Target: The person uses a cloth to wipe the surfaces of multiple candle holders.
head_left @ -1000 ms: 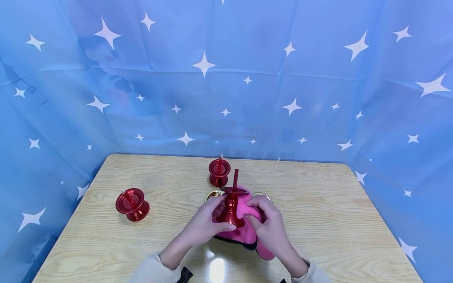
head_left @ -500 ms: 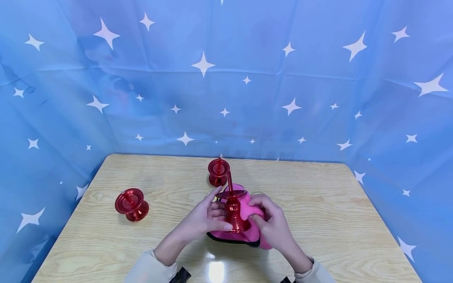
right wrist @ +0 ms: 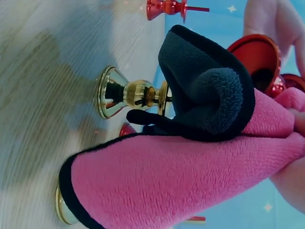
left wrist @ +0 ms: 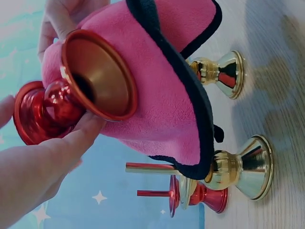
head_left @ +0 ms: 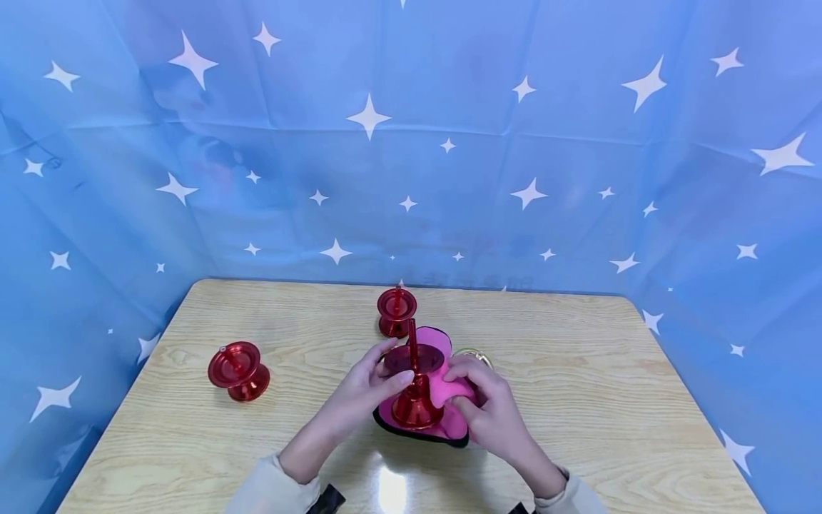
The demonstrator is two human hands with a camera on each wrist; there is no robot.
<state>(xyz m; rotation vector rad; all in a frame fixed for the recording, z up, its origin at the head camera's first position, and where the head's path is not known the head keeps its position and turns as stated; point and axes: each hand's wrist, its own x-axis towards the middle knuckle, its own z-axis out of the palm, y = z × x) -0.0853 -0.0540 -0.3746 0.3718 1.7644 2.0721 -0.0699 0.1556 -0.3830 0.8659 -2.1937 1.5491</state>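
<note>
A shiny red metal candle holder [head_left: 416, 412] with a dish and a thin upright spike is held in my left hand [head_left: 359, 396]. The thumb lies by the dish, the other fingers behind the stem. In the left wrist view its hollow flared base [left wrist: 102, 78] faces the camera. My right hand [head_left: 494, 410] pinches a bunched part of a pink cloth [head_left: 446, 389] with black edging against the stem. The rest of the cloth hangs beneath the holder; its dark grey reverse [right wrist: 205, 90] shows in the right wrist view.
Another red candle holder [head_left: 244, 371] stands on the wooden table [head_left: 610, 428] at the left, and one more [head_left: 394, 314] at the back. Gold candle holders [left wrist: 255, 167] stand behind the cloth, partly hidden. A blue star-patterned curtain [head_left: 578, 143] surrounds the table's back and sides.
My left thumb has moved from the holder's base up to its dish. The holder has tilted, its dish now facing the head camera more. The cloth has shifted slightly with it.
</note>
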